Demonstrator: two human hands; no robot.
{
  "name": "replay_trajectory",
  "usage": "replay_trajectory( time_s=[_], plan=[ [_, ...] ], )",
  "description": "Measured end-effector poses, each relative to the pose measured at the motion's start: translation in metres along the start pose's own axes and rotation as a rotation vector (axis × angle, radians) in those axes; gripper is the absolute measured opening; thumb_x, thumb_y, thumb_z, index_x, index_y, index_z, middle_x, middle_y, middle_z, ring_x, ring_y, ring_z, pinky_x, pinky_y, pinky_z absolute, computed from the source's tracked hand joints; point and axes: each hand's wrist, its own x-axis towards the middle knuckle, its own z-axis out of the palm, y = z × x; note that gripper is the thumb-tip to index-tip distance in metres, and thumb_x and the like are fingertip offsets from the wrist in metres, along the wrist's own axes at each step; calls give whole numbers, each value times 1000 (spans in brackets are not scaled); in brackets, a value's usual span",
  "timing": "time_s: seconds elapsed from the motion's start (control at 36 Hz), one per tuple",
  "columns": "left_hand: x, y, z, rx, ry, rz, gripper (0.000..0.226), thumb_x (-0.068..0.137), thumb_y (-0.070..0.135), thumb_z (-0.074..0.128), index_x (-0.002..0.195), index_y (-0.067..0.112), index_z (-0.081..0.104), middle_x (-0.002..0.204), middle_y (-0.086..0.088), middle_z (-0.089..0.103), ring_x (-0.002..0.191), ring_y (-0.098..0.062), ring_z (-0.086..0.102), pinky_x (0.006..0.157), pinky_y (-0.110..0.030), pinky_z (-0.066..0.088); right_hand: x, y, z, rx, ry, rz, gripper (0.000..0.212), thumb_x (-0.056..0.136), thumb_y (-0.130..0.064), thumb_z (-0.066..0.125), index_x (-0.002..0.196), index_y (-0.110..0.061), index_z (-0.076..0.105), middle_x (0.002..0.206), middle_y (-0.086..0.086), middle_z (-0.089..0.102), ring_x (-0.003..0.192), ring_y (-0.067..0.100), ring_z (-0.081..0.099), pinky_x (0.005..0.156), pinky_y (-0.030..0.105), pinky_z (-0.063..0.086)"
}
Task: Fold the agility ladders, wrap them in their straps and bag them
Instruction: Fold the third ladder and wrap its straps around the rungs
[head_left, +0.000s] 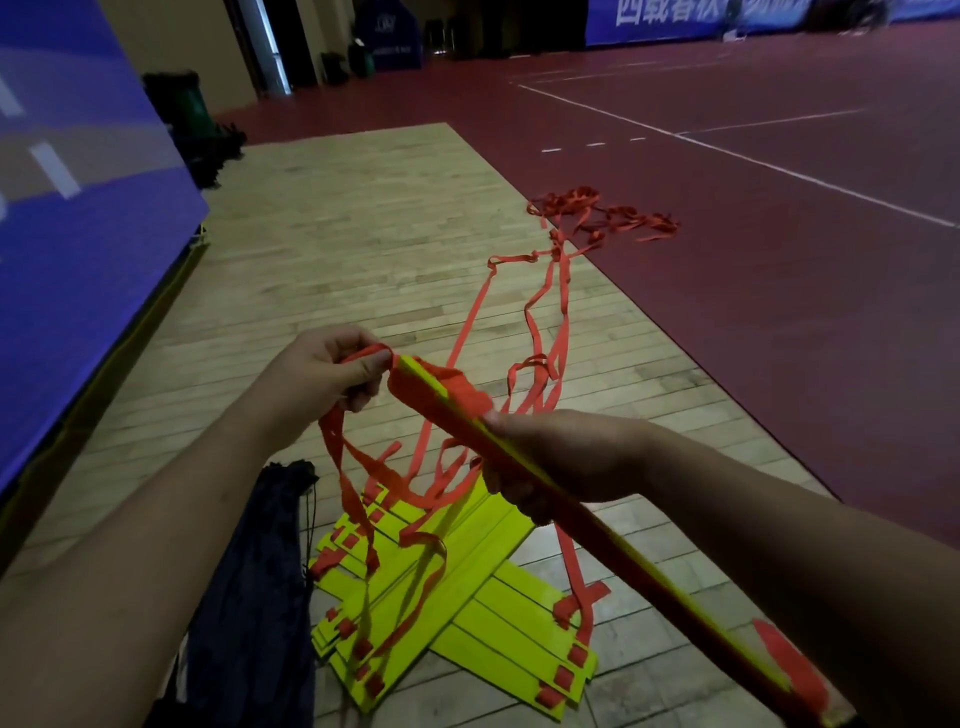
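Left hand (322, 379): at 10 o'clock from the bundle's far end. My thumb and curled fingers pinch a loop of the red strap (540, 312).
Right hand (561, 457): my fingers are wrapped round the middle of the held bundle (670, 603), gripping it firmly.
Held bundle: a stack of yellow rungs seen edge-on, slanting from 11 o'clock down to 5 o'clock. Red strap is wound round its far end, just beside my left thumb.
Strap run: from the bundle it trails off toward 1 o'clock across the wooden floor (363, 234) to a strap tangle (597, 213) lying on the red court floor (779, 312).
Floor pile (467, 613): more yellow rungs with red tabs, fanned flat at 6 o'clock, below my hands.
Bag (260, 571): dark blue, drawstring, lying limp at 7 o'clock, touching the pile's left edge.
In the way: slack strap loops hang from my hands and drape over the floor pile, crossing in front of it. My left forearm covers part of the bag.
Around: a blue wall (78, 208) at 9 o'clock and a green bin (195, 104) at 11 o'clock, well away.
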Motion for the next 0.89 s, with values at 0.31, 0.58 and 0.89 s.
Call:
replay_trajectory(
  time_s=[0.31,0.58,0.89],
  plan=[
    [-5,15,15,-220,-96,-85,19,81,17,65,93,3,61,65,-7,58,49,-15,48,46,-18,42,-4,3,1,-87,196,-117,58,85,-46,65,117,2,62,102,22,74,94,38,74,88,49,60],
    [-6,14,24,-56,-46,-101,8,94,9,62,99,3,60,65,-10,55,49,-14,48,45,-22,40,2,3,9,-169,339,-63,25,103,-33,55,106,-8,55,75,9,58,65,22,55,63,37,47],
    [-13,9,70,-269,-128,-352,22,94,25,63,99,4,57,75,-14,63,52,-16,44,48,-23,33,26,6,26,-671,595,-35,34,109,-33,37,120,-4,50,94,11,59,79,21,56,75,47,51]
  ],
)
